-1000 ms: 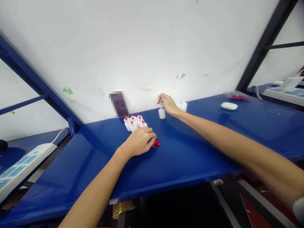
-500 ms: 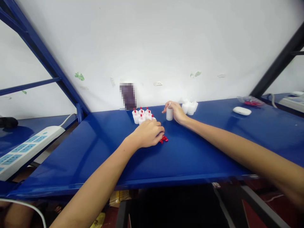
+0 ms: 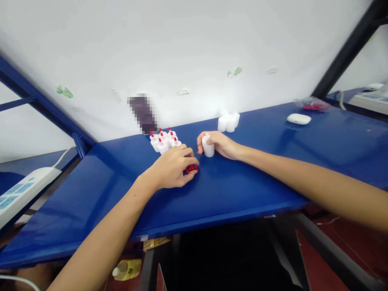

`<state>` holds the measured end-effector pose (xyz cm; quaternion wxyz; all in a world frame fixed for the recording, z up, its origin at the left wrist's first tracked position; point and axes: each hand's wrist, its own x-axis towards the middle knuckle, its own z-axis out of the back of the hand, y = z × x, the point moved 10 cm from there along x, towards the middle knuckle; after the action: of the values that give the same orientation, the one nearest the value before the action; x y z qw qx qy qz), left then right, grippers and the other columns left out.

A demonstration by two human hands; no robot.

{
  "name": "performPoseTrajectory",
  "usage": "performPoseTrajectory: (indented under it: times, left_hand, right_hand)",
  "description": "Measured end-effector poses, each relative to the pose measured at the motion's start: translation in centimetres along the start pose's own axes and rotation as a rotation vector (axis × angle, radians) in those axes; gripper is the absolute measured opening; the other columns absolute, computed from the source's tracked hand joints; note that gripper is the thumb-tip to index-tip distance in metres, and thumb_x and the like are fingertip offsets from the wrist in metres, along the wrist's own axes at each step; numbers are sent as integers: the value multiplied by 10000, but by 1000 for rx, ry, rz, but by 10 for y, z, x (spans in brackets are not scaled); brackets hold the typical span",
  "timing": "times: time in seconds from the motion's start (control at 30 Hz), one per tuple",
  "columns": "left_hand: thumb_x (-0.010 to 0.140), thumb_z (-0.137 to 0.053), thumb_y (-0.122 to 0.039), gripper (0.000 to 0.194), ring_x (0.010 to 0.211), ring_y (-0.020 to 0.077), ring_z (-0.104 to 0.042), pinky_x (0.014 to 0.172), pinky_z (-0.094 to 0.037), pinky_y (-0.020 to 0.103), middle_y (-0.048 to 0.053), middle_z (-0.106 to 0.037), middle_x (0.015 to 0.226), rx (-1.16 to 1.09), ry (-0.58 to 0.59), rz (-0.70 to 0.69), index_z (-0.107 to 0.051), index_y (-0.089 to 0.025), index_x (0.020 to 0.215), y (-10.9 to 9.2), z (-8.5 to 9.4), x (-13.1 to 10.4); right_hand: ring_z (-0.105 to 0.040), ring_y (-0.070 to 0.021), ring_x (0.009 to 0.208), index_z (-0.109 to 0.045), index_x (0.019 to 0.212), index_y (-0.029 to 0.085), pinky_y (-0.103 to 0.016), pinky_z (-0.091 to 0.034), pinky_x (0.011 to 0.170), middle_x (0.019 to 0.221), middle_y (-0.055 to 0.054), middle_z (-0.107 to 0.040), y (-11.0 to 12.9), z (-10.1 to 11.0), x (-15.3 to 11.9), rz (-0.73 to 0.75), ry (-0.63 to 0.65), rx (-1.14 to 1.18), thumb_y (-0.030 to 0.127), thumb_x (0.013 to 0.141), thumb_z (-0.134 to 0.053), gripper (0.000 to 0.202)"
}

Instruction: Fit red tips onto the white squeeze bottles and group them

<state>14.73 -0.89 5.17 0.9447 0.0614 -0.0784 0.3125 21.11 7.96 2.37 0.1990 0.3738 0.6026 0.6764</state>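
My right hand (image 3: 224,144) is wrapped round a small white plastic bottle (image 3: 208,149), which stands nearly upright at the table surface with no red cap on it. To its left, my left hand (image 3: 174,167) reaches over a pile of small red caps (image 3: 191,168), thumb and fingers apart around them. Part of the pile is hidden under the fingers. Just behind my left hand stands a group of white bottles with red-tipped caps (image 3: 163,144). Farther back, near the wall, several white bottles without red tips (image 3: 230,122) stand close together.
On the blue table (image 3: 242,186), a white rounded case (image 3: 299,119) lies at the right, before a clear bag with red pieces (image 3: 313,105). A blurred dark rectangle (image 3: 144,115) is at the wall. A white power strip (image 3: 27,194) lies at the left.
The view has shifted and tilted. My left hand has opened its thumb and fingers around the red caps. My right hand still holds the bottle, now with the thumb over its upper part.
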Motion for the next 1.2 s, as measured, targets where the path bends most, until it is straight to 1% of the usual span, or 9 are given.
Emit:
performPoseTrajectory:
  times: [0.17, 0.3, 0.4, 0.53, 0.6, 0.67, 0.87, 1.07, 1.2]
  left_hand:
    - [914, -529, -264, 209, 845, 198, -555, 760, -463, 343, 68, -628, 914, -33, -5, 3, -731, -215, 936, 1, -2, 0]
    - [941, -509, -272, 218, 857, 195, -563, 767, -466, 342, 63, -639, 932, -52, -24, -7, -719, -215, 952, 0, -3, 1]
    - [943, -504, -280, 219, 876, 201, -568, 784, -469, 340, 62, -639, 927, -51, -24, -8, -708, -202, 939, -3, -5, 2]
    - [924, -513, -263, 187, 835, 194, -565, 739, -465, 323, 54, -642, 876, -46, -77, 25, -685, -190, 911, -3, -2, 3]
    - [906, -520, -240, 158, 792, 185, -562, 710, -462, 314, 49, -639, 831, -34, -135, 65, -666, -181, 890, 2, 3, 2]
    - [892, -532, -228, 129, 769, 180, -564, 700, -461, 309, 45, -642, 809, -21, -193, 110, -649, -176, 874, 10, 8, 0]
    - [874, -568, -232, 88, 751, 169, -598, 676, -453, 288, 29, -666, 791, -2, -306, 194, -633, -175, 853, 30, 14, -7]
    - [873, -569, -226, 89, 703, 158, -613, 646, -444, 268, 29, -682, 773, -17, -255, 206, -634, -171, 851, 32, 7, -6]
    - [862, -575, -226, 87, 685, 160, -621, 641, -447, 265, 32, -677, 749, -9, -277, 236, -642, -172, 872, 35, 7, -7]
  right_hand:
    - [-529, -148, 688, -609, 803, 163, -276, -406, 654, 742, -24, -629, 13, -16, -4, 36, 81, -243, 264, 799, -481, 163]
    - [-454, -126, 619, -584, 812, 171, -268, -374, 615, 666, 12, -536, 15, -22, -5, 15, 69, -276, 272, 815, -471, 152]
    - [-462, -130, 650, -573, 895, 175, -270, -379, 639, 720, 14, -528, 21, -24, -5, 53, 74, -336, 260, 819, -470, 153]
    - [-502, -158, 716, -588, 973, 205, -282, -349, 659, 821, -10, -600, 21, -21, -6, 36, 110, -733, 287, 839, -479, 191]
    - [-529, -183, 751, -607, 982, 225, -289, -314, 656, 859, -26, -643, 19, -15, -7, 28, 102, -979, 308, 845, -490, 199]
    - [-555, -207, 789, -614, 1001, 237, -294, -294, 653, 913, -41, -676, 18, -14, -8, 47, 98, -1120, 322, 856, -484, 212]
    - [-569, -210, 805, -599, 1007, 245, -297, -287, 644, 982, -38, -697, 20, -27, -13, 99, 144, -1173, 300, 887, -439, 208]
    - [-556, -198, 799, -573, 1013, 234, -287, -279, 635, 962, -39, -672, 23, -34, -16, 95, 158, -1225, 313, 916, -386, 225]
    - [-542, -190, 785, -567, 990, 225, -282, -272, 629, 945, -39, -658, 22, -31, -15, 84, 115, -1238, 319, 921, -374, 225]
